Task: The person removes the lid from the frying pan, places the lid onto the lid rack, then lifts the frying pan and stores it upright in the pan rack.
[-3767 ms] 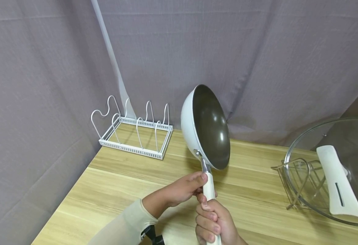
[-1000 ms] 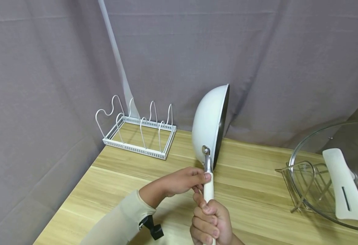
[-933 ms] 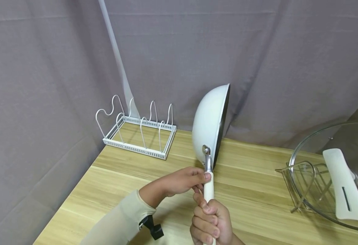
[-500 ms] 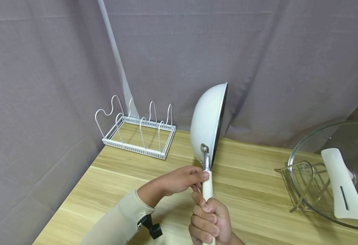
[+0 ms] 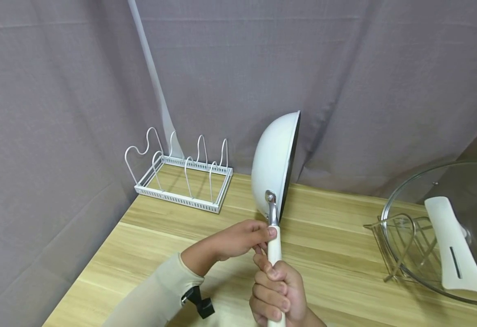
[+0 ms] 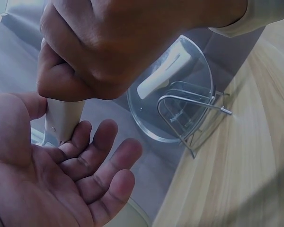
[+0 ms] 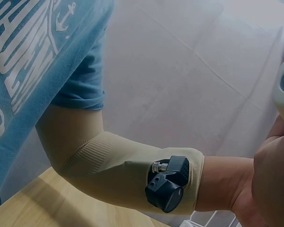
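A white wok (image 5: pixel 272 154) stands on edge in the head view, its pale outside towards me and the dark inside turned to the right. My right hand (image 5: pixel 279 293) wraps its fingers round the cream handle (image 5: pixel 275 247). Further up, close to the metal neck, my left hand (image 5: pixel 242 238) pinches the same handle, thumb on top. In the left wrist view, the other fingers of my left hand (image 6: pixel 61 184) are spread loosely beside the handle. The fist of my right hand (image 6: pixel 99 52) covers part of the handle there.
A white wire rack (image 5: pixel 177 201) with upright loops sits left of the wok on the wooden table (image 5: pixel 140 254). At the right, a large glass lid (image 5: pixel 410 268) with a cream handle leans in a metal stand (image 5: pixel 405 250). Grey cloth (image 5: pixel 238 59) hangs behind.
Earlier the wok's dark inside faced me; it has since turned so the white outside shows. In the last second it shifted slightly left. Both hands have stayed on the handle.
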The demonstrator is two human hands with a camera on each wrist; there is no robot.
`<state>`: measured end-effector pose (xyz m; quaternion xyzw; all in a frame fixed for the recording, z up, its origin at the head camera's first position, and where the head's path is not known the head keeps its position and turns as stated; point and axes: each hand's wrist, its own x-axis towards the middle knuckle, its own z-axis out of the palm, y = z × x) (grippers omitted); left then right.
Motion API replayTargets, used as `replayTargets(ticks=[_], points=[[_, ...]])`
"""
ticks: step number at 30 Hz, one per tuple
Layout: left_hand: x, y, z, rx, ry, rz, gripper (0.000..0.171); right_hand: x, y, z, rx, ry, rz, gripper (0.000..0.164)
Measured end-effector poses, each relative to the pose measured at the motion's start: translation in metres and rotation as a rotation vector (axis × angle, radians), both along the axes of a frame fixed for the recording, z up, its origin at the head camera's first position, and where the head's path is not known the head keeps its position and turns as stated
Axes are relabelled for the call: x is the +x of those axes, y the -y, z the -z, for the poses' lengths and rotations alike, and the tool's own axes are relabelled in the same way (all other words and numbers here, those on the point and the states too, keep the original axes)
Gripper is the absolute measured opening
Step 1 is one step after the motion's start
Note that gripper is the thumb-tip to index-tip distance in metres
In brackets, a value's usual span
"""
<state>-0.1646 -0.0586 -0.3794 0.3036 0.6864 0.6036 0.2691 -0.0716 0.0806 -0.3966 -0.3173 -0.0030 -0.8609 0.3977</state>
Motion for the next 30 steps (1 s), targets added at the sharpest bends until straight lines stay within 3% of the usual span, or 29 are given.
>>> replayTargets(ticks=[17, 30], points=[[-0.001, 0.003, -0.003, -0.001, -0.034, -0.032, 0.051, -0.001, 0.003, -0.007, 0.008, 0.016, -0.02, 0.015], [0.001, 0.007, -0.007, 0.008, -0.027, -0.064, 0.044, -0.002, 0.005, -0.013, 0.026, 0.028, -0.028, 0.018]])
